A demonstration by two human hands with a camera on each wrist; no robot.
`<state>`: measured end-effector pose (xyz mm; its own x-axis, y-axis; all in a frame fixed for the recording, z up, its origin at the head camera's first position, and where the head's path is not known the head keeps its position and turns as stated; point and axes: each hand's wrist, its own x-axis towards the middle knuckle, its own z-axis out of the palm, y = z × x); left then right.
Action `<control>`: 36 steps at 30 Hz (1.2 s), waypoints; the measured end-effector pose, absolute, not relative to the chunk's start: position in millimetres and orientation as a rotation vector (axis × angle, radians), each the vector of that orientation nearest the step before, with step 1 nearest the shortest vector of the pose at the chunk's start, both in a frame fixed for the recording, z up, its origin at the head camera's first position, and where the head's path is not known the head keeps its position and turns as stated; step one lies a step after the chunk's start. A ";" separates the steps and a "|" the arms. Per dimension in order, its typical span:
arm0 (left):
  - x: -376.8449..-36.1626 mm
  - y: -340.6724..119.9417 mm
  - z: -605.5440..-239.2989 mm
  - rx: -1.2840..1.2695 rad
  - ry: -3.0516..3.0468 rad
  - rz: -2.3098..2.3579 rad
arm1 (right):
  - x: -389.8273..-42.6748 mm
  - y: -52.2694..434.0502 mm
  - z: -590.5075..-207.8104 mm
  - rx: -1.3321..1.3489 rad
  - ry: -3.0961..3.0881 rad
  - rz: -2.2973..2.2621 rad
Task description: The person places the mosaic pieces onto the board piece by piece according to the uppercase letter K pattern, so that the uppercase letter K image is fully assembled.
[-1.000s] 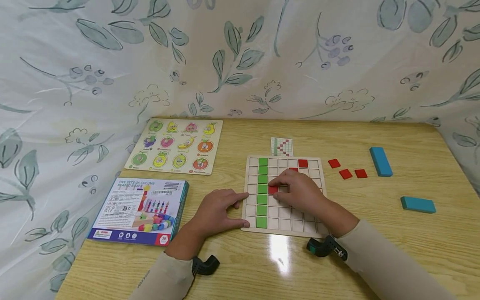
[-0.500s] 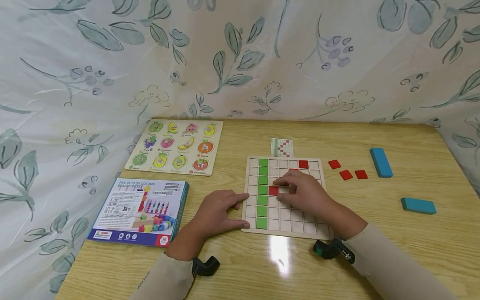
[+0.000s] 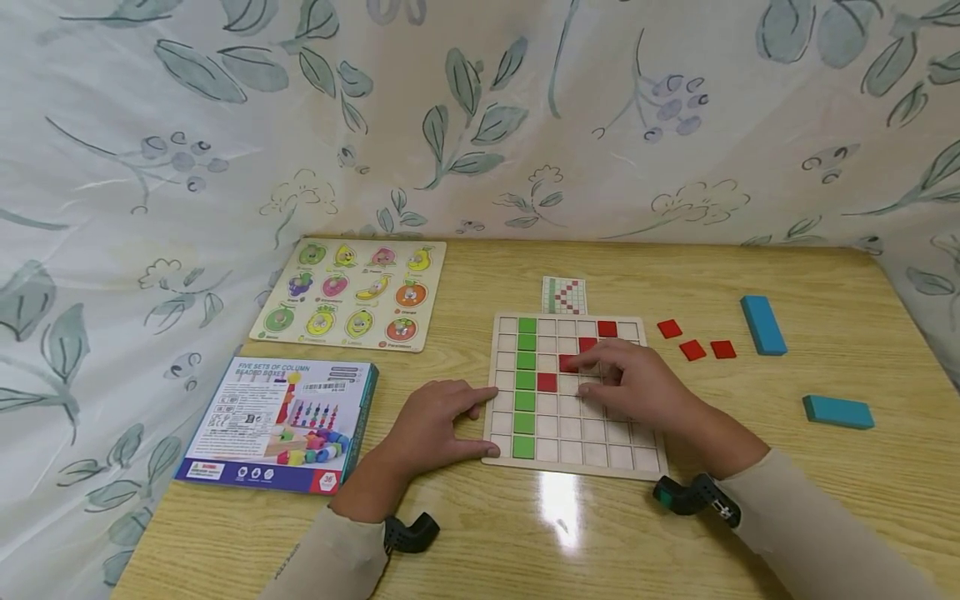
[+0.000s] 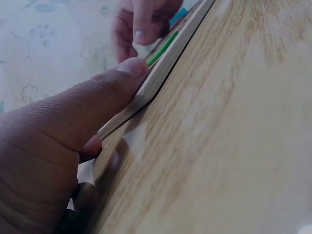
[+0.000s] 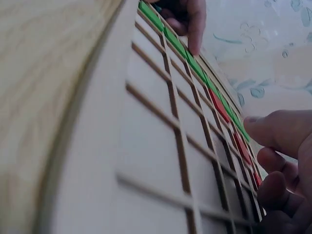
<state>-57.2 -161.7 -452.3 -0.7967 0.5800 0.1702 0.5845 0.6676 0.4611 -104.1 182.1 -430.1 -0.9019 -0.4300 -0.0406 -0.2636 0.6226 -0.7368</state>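
Observation:
A square wooden grid board [image 3: 547, 429] lies on the table, with a column of green tiles [image 3: 525, 401] in its second column. Several red tiles sit in a diagonal, the lowest red tile [image 3: 547, 382] right beside the green column. My left hand [image 3: 442, 421] rests at the board's left edge, thumb [image 4: 132, 68] on the near left corner and index fingertip further up that edge. Over the board is my right hand [image 3: 637, 383], thumb and index finger apart with nothing between them. Its index fingertip is right at another red tile [image 3: 566, 363].
Three loose red tiles [image 3: 692, 350] lie right of the board, with two blue blocks [image 3: 763, 325] beyond. A small pattern card [image 3: 564, 295] lies behind the board. At left are a fruit puzzle board [image 3: 347, 293] and a bead-set box [image 3: 277, 423]. A floral cloth hangs behind.
My right hand has drawn away to the right from the lowest red tile, which stays in its cell, and more of the red diagonal shows. My left hand has not moved.

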 end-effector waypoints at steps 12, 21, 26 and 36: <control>-57.2 -161.6 -453.8 -1.000 -2.848 -0.794 | -120.9 227.0 -417.3 -0.496 2.690 -1.104; -57.3 -162.4 -455.5 -0.998 -2.839 -0.794 | -142.3 262.6 -414.0 -0.548 2.778 -0.997; -57.6 -162.3 -455.7 -1.001 -2.833 -0.800 | -152.3 278.8 -417.6 -0.510 2.778 -0.991; -57.0 -161.3 -453.0 -1.000 -2.831 -0.804 | -166.6 294.3 -420.2 -0.323 2.719 -0.893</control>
